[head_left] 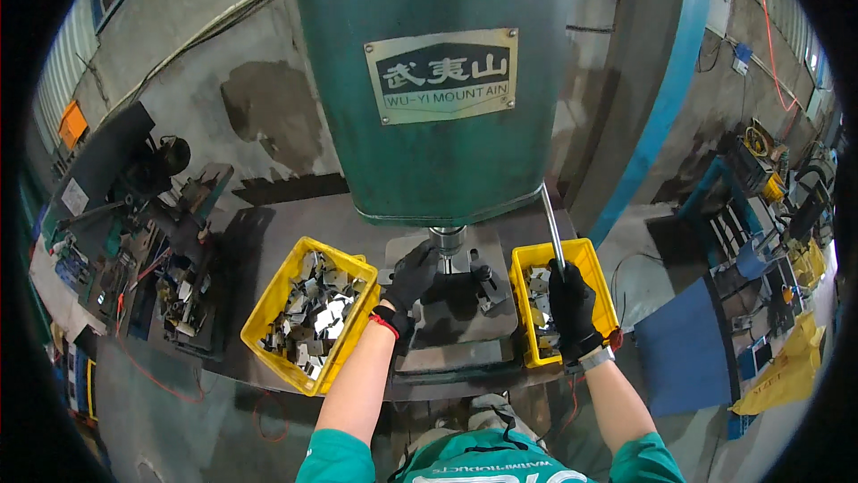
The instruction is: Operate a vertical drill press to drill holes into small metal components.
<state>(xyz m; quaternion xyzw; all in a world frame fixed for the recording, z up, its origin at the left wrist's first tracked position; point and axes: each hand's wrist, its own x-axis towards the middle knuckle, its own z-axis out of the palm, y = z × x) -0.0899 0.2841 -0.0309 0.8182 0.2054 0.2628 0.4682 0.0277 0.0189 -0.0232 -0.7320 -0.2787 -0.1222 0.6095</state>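
In a black glove, my right hand [572, 304] is wrapped round the metal feed lever [551, 219] of the green drill press [447, 161], above the right yellow bin. My left hand [414, 273], also gloved in black, reaches in beside the chuck [448, 240] at the press table [456, 331]. Its fingers are drawn together by the spindle, and whatever they pinch is hidden by the dark glove. Just right of the spindle sits a dark clamp [488, 286] on the table plate.
A yellow bin [255, 331] full of small bent metal pieces stands left of the press table. The right yellow bin [608, 304] holds similar pieces. Another machine [170, 206] stands far left. At right are a blue panel [679, 349] and a cluttered bench [760, 224].
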